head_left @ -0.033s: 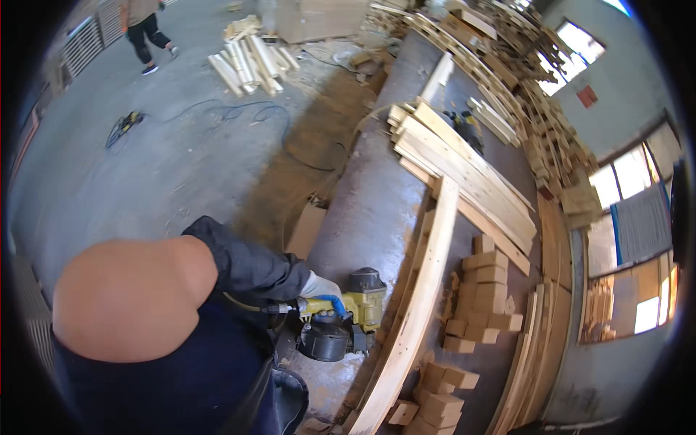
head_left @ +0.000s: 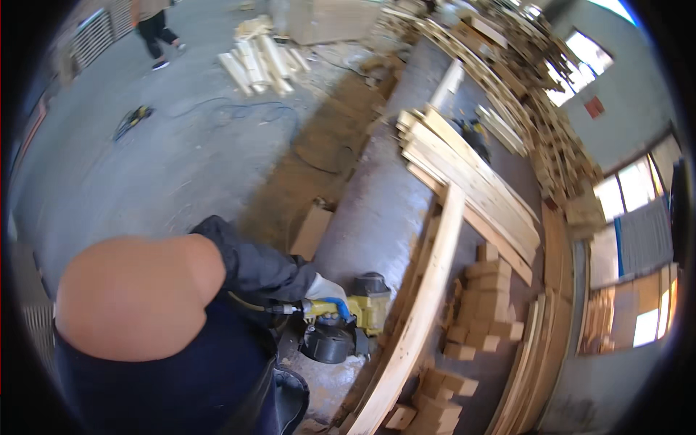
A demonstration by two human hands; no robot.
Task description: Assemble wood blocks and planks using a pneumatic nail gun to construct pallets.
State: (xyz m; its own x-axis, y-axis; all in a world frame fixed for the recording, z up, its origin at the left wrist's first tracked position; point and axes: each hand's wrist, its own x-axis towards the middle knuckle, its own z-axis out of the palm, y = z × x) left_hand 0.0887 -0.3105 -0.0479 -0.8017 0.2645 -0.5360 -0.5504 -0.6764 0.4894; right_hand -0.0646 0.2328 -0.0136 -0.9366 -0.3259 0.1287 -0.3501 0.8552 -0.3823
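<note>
My left hand (head_left: 328, 290), in a white glove with blue on the fingers, is closed round the handle of a yellow and black nail gun (head_left: 371, 310). The tool has a round black magazine on its near side, and a hose fitting at the handle's rear. It is at the metal-topped bench, just left of a long pale wooden beam (head_left: 428, 304). Dark sleeving covers my left forearm. Several flat planks (head_left: 471, 170) lie slantwise beyond the beam's far end. My right hand is out of sight.
Small wood blocks (head_left: 482, 297) are stacked right of the beam, with more blocks (head_left: 435, 406) nearer. Long boards (head_left: 533, 348) line the bench's right side. A blue hose (head_left: 293, 138) trails over the floor. A person (head_left: 154, 36) stands far left, near a heap of pale timber (head_left: 261, 65).
The whole view has shifted slightly to the right and is a little blurred. My left hand keeps its grip on the nail gun, which stays beside the beam.
</note>
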